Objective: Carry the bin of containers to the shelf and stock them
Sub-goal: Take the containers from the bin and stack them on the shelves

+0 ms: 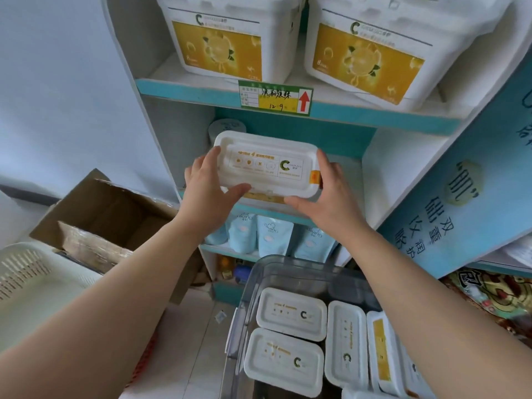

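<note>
A white rectangular container [266, 165] with a printed lid is at the front of the middle shelf [397, 156], held at both ends. My left hand [211, 187] grips its left end, thumb along the front edge. My right hand [328, 194] grips its right end by an orange tab. Whether the container rests on the shelf board or hovers just above it, I cannot tell. Below, a clear plastic bin [250, 289] on the floor holds several more white containers [290, 313], some flat, some standing on edge.
Two big white tubs [227, 38] with yellow labels fill the upper shelf, above a price tag [275, 97]. A white round lid [227, 128] sits behind the container. Light blue pouches [273, 237] line the shelf below. An open cardboard box [115, 214] and a white basket [34, 277] stand at left.
</note>
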`<act>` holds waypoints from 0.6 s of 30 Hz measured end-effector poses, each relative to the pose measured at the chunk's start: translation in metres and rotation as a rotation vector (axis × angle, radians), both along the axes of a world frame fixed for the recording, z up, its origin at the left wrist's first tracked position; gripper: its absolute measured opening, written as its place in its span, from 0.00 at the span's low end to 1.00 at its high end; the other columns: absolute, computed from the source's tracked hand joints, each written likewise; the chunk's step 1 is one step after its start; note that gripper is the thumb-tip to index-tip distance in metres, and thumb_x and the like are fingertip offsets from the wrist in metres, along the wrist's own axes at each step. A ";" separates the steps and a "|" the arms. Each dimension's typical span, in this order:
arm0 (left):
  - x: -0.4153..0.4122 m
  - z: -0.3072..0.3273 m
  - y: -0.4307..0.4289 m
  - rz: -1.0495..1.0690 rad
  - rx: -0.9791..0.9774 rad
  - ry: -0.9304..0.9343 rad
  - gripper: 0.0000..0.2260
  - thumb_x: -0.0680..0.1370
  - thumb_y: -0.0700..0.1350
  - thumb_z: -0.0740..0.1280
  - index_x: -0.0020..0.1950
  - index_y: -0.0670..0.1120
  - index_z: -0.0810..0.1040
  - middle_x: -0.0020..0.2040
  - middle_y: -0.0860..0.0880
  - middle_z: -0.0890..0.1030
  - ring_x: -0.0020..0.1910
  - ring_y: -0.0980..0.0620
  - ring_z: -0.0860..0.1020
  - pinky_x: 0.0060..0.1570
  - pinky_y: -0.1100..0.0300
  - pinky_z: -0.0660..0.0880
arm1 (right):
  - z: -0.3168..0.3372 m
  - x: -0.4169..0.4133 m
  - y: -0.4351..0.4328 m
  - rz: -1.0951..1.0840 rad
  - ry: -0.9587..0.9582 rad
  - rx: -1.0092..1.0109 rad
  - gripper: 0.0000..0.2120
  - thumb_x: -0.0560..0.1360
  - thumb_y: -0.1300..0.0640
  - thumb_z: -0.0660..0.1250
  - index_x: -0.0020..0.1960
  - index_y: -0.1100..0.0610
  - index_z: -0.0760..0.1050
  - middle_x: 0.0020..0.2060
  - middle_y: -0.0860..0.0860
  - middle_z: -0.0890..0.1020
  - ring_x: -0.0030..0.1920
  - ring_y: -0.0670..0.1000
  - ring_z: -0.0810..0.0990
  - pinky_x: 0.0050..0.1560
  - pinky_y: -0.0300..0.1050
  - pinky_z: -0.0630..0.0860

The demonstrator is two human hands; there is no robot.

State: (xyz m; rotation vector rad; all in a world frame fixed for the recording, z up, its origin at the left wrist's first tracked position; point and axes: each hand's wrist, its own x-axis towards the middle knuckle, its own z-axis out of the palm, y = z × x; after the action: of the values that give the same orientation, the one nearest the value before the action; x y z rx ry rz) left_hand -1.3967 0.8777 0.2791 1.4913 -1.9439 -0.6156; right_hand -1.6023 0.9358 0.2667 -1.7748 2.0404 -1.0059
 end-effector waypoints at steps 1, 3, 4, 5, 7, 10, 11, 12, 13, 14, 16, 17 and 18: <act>0.001 -0.002 -0.003 0.001 0.004 -0.002 0.36 0.74 0.52 0.72 0.76 0.49 0.57 0.70 0.47 0.67 0.67 0.46 0.64 0.66 0.47 0.65 | -0.002 0.001 -0.002 -0.001 -0.002 0.002 0.44 0.67 0.48 0.75 0.75 0.50 0.54 0.59 0.52 0.70 0.58 0.50 0.71 0.56 0.53 0.75; 0.004 -0.005 -0.008 0.003 0.015 -0.002 0.36 0.74 0.52 0.72 0.76 0.49 0.58 0.71 0.47 0.66 0.68 0.46 0.64 0.66 0.47 0.64 | -0.004 0.004 -0.007 -0.002 -0.005 0.002 0.43 0.67 0.48 0.76 0.74 0.49 0.56 0.59 0.52 0.70 0.58 0.50 0.71 0.56 0.53 0.75; 0.005 -0.006 -0.010 0.003 0.019 0.000 0.36 0.74 0.52 0.72 0.76 0.49 0.58 0.71 0.47 0.66 0.68 0.46 0.63 0.67 0.47 0.64 | -0.005 0.005 -0.009 -0.002 -0.005 0.005 0.43 0.67 0.48 0.76 0.74 0.49 0.56 0.59 0.52 0.71 0.57 0.50 0.71 0.56 0.53 0.75; 0.006 -0.006 -0.012 0.003 0.023 0.003 0.36 0.74 0.52 0.72 0.76 0.49 0.58 0.71 0.47 0.66 0.69 0.46 0.63 0.67 0.47 0.64 | -0.004 0.005 -0.011 -0.002 -0.002 0.006 0.42 0.66 0.48 0.76 0.73 0.49 0.57 0.59 0.52 0.71 0.57 0.50 0.71 0.56 0.53 0.75; 0.007 -0.006 -0.016 0.004 0.028 0.008 0.35 0.74 0.52 0.71 0.76 0.49 0.58 0.71 0.47 0.66 0.69 0.46 0.63 0.67 0.47 0.65 | -0.003 0.007 -0.016 -0.001 0.002 0.011 0.41 0.66 0.48 0.76 0.72 0.48 0.58 0.59 0.52 0.71 0.58 0.50 0.72 0.55 0.54 0.76; 0.008 -0.004 -0.019 0.005 0.029 0.014 0.35 0.74 0.52 0.71 0.76 0.49 0.58 0.71 0.47 0.66 0.69 0.46 0.63 0.68 0.46 0.64 | -0.001 0.008 -0.020 0.000 0.011 0.004 0.41 0.66 0.48 0.76 0.72 0.48 0.58 0.60 0.52 0.71 0.58 0.50 0.72 0.54 0.53 0.76; 0.008 -0.003 -0.019 0.005 0.032 0.018 0.35 0.74 0.52 0.71 0.76 0.48 0.58 0.71 0.47 0.66 0.69 0.46 0.63 0.68 0.47 0.64 | 0.000 0.009 -0.020 -0.001 0.010 0.003 0.41 0.66 0.48 0.76 0.72 0.48 0.58 0.59 0.51 0.71 0.57 0.50 0.72 0.54 0.51 0.76; 0.009 -0.002 -0.018 0.003 0.035 0.019 0.35 0.74 0.52 0.71 0.76 0.48 0.58 0.71 0.47 0.66 0.69 0.46 0.63 0.67 0.47 0.64 | 0.002 0.010 -0.019 0.000 0.003 0.005 0.41 0.66 0.48 0.76 0.73 0.48 0.58 0.59 0.51 0.71 0.57 0.49 0.72 0.54 0.50 0.75; 0.011 0.000 -0.016 -0.001 0.039 0.017 0.35 0.74 0.53 0.71 0.76 0.48 0.58 0.71 0.47 0.66 0.69 0.46 0.63 0.67 0.47 0.65 | 0.005 0.011 -0.015 0.000 -0.005 0.008 0.41 0.66 0.48 0.76 0.73 0.47 0.58 0.59 0.51 0.71 0.56 0.49 0.71 0.53 0.49 0.75; 0.013 0.003 -0.013 -0.004 0.044 0.013 0.36 0.74 0.53 0.71 0.76 0.48 0.58 0.71 0.47 0.66 0.69 0.46 0.63 0.67 0.48 0.65 | 0.008 0.012 -0.011 0.002 -0.013 0.011 0.42 0.66 0.48 0.76 0.73 0.47 0.57 0.59 0.51 0.71 0.56 0.48 0.71 0.53 0.48 0.74; 0.018 0.010 -0.004 -0.009 0.065 0.011 0.36 0.74 0.53 0.71 0.76 0.48 0.58 0.71 0.47 0.67 0.68 0.46 0.64 0.67 0.48 0.65 | 0.018 0.015 0.001 0.010 -0.018 0.020 0.41 0.66 0.47 0.76 0.73 0.47 0.57 0.57 0.50 0.70 0.55 0.48 0.71 0.52 0.47 0.74; 0.021 0.016 0.003 -0.013 0.076 0.012 0.36 0.73 0.53 0.71 0.76 0.48 0.59 0.71 0.47 0.67 0.68 0.47 0.65 0.67 0.48 0.66 | 0.024 0.017 0.009 0.014 -0.018 0.026 0.41 0.66 0.47 0.76 0.72 0.47 0.58 0.56 0.49 0.70 0.55 0.48 0.72 0.52 0.46 0.74; 0.024 0.023 0.011 -0.016 0.089 0.014 0.35 0.73 0.53 0.71 0.76 0.48 0.59 0.70 0.47 0.67 0.68 0.47 0.65 0.67 0.47 0.66 | 0.032 0.019 0.017 0.018 -0.017 0.034 0.41 0.66 0.46 0.76 0.72 0.47 0.58 0.56 0.49 0.70 0.55 0.48 0.72 0.52 0.46 0.74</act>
State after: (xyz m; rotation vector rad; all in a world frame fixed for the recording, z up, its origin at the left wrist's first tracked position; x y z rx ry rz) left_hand -1.3726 0.8885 0.3022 1.5223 -1.9420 -0.7260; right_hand -1.5838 0.9527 0.2982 -1.7585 2.0153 -0.9715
